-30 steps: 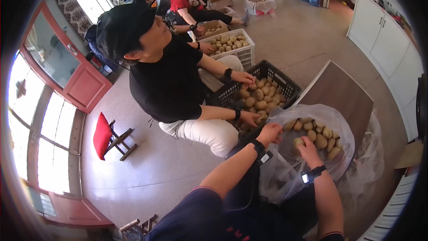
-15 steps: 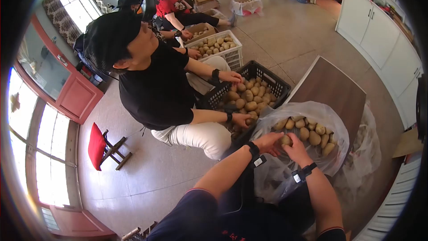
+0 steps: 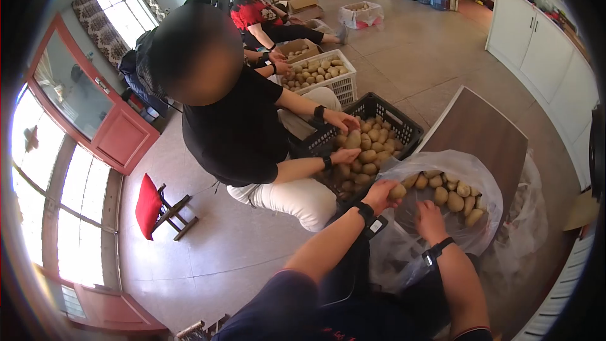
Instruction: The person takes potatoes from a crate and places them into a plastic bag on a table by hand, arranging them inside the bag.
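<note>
Held in my left hand (image 3: 380, 197) is a brownish potato (image 3: 398, 191), at the left side of a clear plastic bag (image 3: 476, 167). My right hand (image 3: 430, 222) is over the bag's near part, apart from that potato. Its fingers are loosely bent and a little apart, and I see nothing in them. Several potatoes (image 3: 455, 201) lie in a curved group inside the bag, beyond my right hand. The bag's rim is spread wide, and its plastic hangs down toward my lap.
Left of the bag, a co-worker in black handles potatoes over a black crate (image 3: 413, 131). A white crate (image 3: 346, 82) of potatoes and other seated people are farther back. A brown board (image 3: 480, 120) lies behind the bag. A red-seated stool (image 3: 151, 205) stands on the floor at left.
My hands have parted: the left keeps the potato and has shifted left, while the right has let go of it. The co-worker's hands have come together around a potato. The view has shifted slightly.
</note>
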Demonstrator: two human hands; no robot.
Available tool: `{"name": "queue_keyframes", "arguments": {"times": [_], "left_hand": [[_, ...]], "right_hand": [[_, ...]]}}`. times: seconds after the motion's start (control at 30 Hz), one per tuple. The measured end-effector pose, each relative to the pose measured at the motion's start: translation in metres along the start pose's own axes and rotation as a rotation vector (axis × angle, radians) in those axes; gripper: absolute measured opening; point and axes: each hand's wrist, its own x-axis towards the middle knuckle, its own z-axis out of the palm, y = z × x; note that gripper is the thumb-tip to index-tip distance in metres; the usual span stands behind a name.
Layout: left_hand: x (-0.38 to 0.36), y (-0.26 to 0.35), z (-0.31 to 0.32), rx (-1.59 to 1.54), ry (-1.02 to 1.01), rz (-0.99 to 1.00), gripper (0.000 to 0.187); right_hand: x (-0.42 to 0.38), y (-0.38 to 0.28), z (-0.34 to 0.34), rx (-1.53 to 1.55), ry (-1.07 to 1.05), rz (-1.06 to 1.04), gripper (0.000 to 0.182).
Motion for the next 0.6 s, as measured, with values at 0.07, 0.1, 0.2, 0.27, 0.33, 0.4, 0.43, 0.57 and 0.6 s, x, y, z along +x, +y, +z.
{"name": "queue_keyframes", "arguments": {"times": [0.07,0.1,0.2,0.27,0.33,0.4,0.43,0.57,0.6], "left_hand": [[0.003,0.003,-0.004,-0.051,0.028,0.05,0.03],[0.005,0.003,-0.007,-0.049,0.025,0.05,0.03],[0.012,0.006,-0.015,-0.168,0.086,0.066,0.027],[0.017,0.006,-0.022,-0.183,0.139,0.138,0.026],[0.024,0.004,-0.028,-0.203,0.175,0.155,0.026],[0.026,0.008,-0.033,-0.291,0.242,0.121,0.025],[0.027,0.009,-0.036,-0.29,0.239,0.117,0.025],[0.036,0.011,-0.05,-0.29,0.325,0.152,0.024],[0.035,0.013,-0.052,-0.299,0.377,0.153,0.023]], "right_hand": [[-0.006,0.004,0.005,-0.158,-0.078,0.022,0.041],[-0.008,0.006,0.009,-0.158,-0.075,0.024,0.041],[-0.008,0.014,0.018,-0.279,-0.235,0.072,0.036],[-0.01,0.015,0.02,-0.302,-0.256,0.111,0.028],[-0.012,0.013,0.019,-0.313,-0.249,0.115,0.026],[-0.014,0.017,0.021,-0.32,-0.244,0.118,0.024],[-0.016,0.021,0.024,-0.32,-0.222,0.092,0.024],[-0.019,0.031,0.031,-0.322,-0.209,0.062,0.021],[-0.02,0.032,0.031,-0.323,-0.211,0.066,0.021]]}}
